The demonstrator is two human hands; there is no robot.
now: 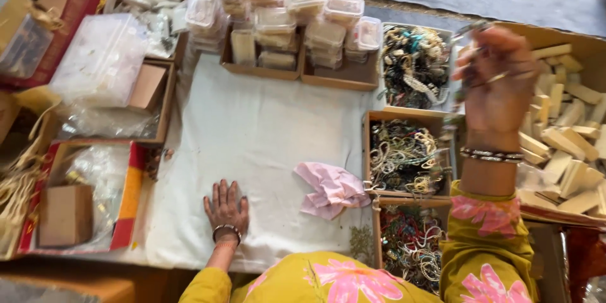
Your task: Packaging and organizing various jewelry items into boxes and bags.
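Seated at a white cloth (pixel 252 132) spread as a work surface, you press your left hand (pixel 226 206) flat on it, fingers together and holding nothing, which seems to brace you as you lean. Your right hand (pixel 499 82) is raised above the boxes on your right, fingers curled around what looks like a thin bangle (pixel 499 77); motion blur makes it impossible to say how firmly it is pinched or whether there is more than one. Three open cardboard boxes of tangled bangles (pixel 404 154) sit in a column beside your right arm, within easy reach, and a larger carton of pale wooden blocks (pixel 568 132) lies just beyond them. Stacked clear plastic cases (pixel 297 16) line the far edge, kept off the cloth. A crumpled pink cloth (pixel 331 189) lies near the middle box. The nearest box is partly covered by your yellow floral sleeve (pixel 486 246), the right carton runs out of frame, and the contents of the bags on the left (pixel 95 170) are unclear.
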